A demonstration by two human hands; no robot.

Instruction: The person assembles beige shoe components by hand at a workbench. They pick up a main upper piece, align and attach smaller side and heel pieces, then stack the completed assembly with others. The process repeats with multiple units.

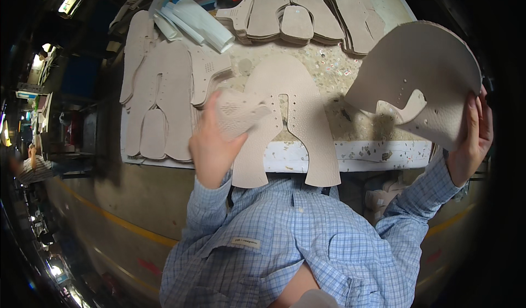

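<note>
Apparently midway: an arched panel (pixel 285 75) lies singly on the tabletop (pixel 350 127). At the arched panel's left side, the left hand (pixel 212 149) grips a small perforated piece (pixel 235 113); to its right, the right hand (pixel 474 132) holds up a curved panel (pixel 424 61). Neither is set down yet; stacked pieces (pixel 174 78) lie beyond and left of the arched panel.
</note>
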